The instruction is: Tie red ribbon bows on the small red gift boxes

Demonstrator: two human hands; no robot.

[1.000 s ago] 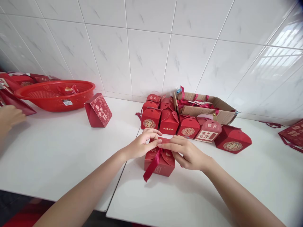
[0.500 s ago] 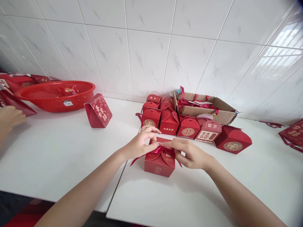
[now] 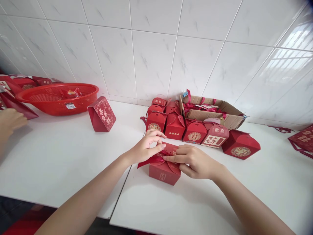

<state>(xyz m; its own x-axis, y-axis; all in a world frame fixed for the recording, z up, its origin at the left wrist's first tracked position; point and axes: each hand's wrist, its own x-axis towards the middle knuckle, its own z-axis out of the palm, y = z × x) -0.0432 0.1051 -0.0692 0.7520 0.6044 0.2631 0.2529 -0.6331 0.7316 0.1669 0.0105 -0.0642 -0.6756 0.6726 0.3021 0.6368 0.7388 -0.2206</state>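
Observation:
A red gift box [image 3: 164, 174] with curved, interlocking top flaps stands in front of me on the white table. A glossy red ribbon [image 3: 148, 161] runs across its top, with a loose end sticking out to the left. My left hand [image 3: 148, 147] is above the box's left side, thumb and curled fingers brought together at the ribbon; its index finger is raised. From the other side, my right hand [image 3: 193, 161] presses its index fingertip onto the middle of the ribbon, with the remaining fingers bent against the box. Its thumb is mostly hidden.
Several closed red boxes [image 3: 174, 127] stand behind, before a cardboard tray [image 3: 230, 120] of ribbons. A red plastic basket [image 3: 56, 109] with a packet and a single red box [image 3: 102, 115] are to the left. Another person's hand [image 3: 12, 122] is at the left edge. A seam divides the tables.
My left thumb has lifted off the knot area. The right index finger has slid slightly left and down on the ribbon. The ribbon's left end now lies broader and higher.

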